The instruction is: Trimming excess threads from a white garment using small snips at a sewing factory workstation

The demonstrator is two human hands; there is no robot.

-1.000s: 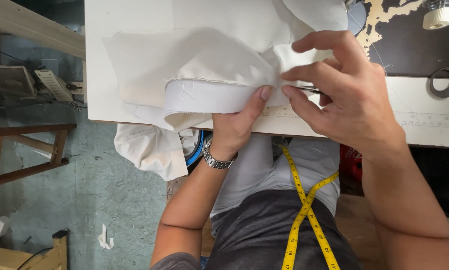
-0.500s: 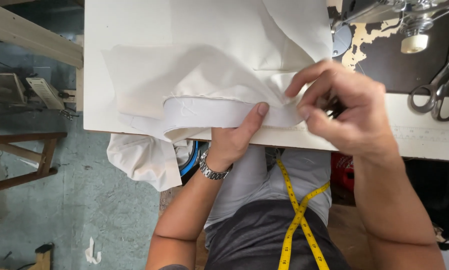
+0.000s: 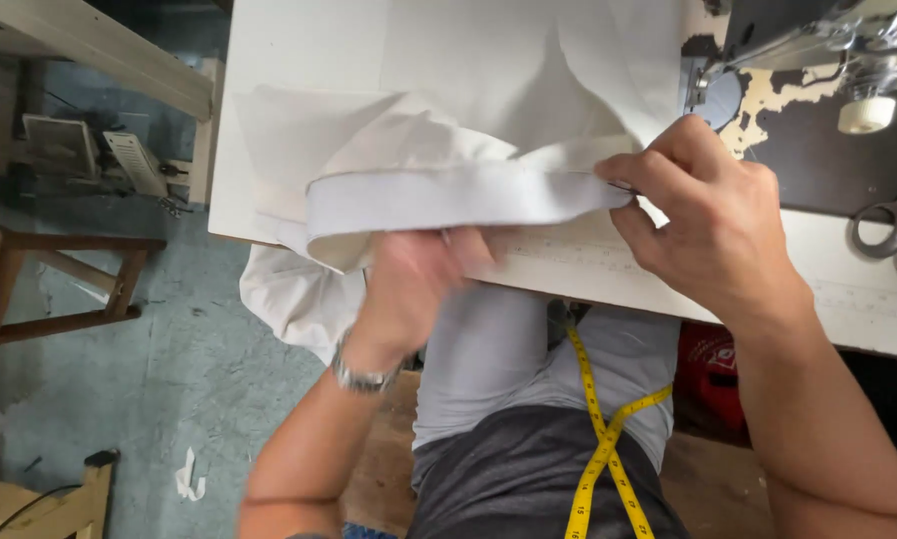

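A folded band of white fabric (image 3: 448, 197) is seen from above, lying across the front edge of a white worktable (image 3: 299, 50). The band's right end is pinched between the thumb and curled fingers of the right hand (image 3: 708, 215), which are pressed together on the cloth just above the table's printed ruler strip (image 3: 848, 299). The left hand (image 3: 418, 274) is blurred and is placed under and against the lower edge of the band near its middle; whether its fingers are closed on the cloth cannot be told. A metal wristwatch (image 3: 363, 376) is worn on the left wrist. More of the white cloth is spread over the tabletop behind the band, and a loose part (image 3: 294, 299) is hung over the table's front edge beside the left forearm.

At the upper right, part of a sewing machine (image 3: 818, 40) is shown above a dark, worn surface, with a pair of scissors (image 3: 893, 230) lying at the right edge. A yellow tape measure (image 3: 603, 439) is draped over the person's grey shirt. To the left, a blue-green concrete floor (image 3: 119, 399) and wooden furniture (image 3: 59, 284) are visible.
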